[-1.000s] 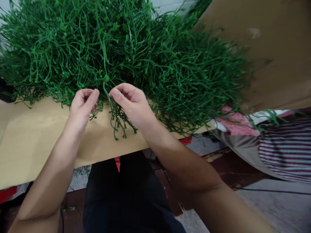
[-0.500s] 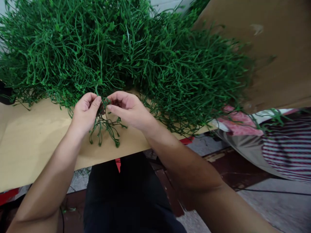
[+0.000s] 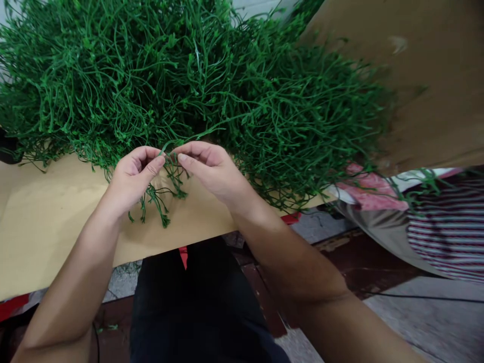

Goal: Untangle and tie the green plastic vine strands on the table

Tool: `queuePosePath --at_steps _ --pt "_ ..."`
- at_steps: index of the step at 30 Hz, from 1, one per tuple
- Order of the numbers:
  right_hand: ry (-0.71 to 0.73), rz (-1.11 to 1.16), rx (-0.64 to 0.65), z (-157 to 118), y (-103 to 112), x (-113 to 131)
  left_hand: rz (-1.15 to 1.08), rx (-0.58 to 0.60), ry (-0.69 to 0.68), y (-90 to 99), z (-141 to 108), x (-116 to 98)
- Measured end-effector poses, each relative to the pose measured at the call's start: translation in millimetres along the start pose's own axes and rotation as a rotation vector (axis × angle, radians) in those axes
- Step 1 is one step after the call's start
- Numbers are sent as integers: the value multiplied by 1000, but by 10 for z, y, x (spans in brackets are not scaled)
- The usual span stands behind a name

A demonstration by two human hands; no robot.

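Upper stem of the green sprig [image 3: 165, 220] has swung rightward since the earlier frame. Left hand [image 3: 134, 176] pinches it; right hand [image 3: 212, 166] curls against its strands, grip unclear. Tips hang over the tabletop [image 3: 56, 217], near its front edge.

Head camera: 1, worn, aimed forward and down
Green stems [image 3: 159, 75]: viewed from above, close
Dark trousers [image 3: 196, 307]: included at bottom

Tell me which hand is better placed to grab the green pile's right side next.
Probably the right hand: it's nearer that side of the green pile. The left hand is farther away, seemingly pinching a sprig.
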State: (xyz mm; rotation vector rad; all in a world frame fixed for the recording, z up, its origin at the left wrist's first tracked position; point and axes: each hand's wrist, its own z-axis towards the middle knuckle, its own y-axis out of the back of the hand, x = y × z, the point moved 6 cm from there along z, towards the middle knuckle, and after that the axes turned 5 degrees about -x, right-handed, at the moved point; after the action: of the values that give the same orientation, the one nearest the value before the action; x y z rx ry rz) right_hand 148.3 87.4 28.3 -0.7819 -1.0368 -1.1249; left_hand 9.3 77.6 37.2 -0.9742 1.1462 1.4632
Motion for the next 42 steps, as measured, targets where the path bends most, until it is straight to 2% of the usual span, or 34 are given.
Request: queuePosePath --at_steps 3,5,8,12,17,22,30,36,42 --pt "55 -85 -100 -43 27 61 -8 -33 15 19 8 13" --pt "73 -114 -107 -67 -14 76 1 -46 19 20 12 23" --pt "71 -151 -74 -75 -113 46 14 -49 3 10 15 27" --pt "-8 -102 -40 -52 -191 -57 61 -45 -54 2 9 11" --pt "-24 -102 -26 -36 -165 -94 204 -38 -117 -1 -6 -7" --pt "17 -85 46 -47 -116 -72 234 -68 -130 35 -1 -3" --pt "226 -449 -58 -116 13 82 252 -30 -159 7 5 17" --pt "199 -423 -48 -132 3 75 304 -35 -168 19 2 32" --pt "222 -590 -132 -173 -14 102 314 -47 -174 32 2 43"
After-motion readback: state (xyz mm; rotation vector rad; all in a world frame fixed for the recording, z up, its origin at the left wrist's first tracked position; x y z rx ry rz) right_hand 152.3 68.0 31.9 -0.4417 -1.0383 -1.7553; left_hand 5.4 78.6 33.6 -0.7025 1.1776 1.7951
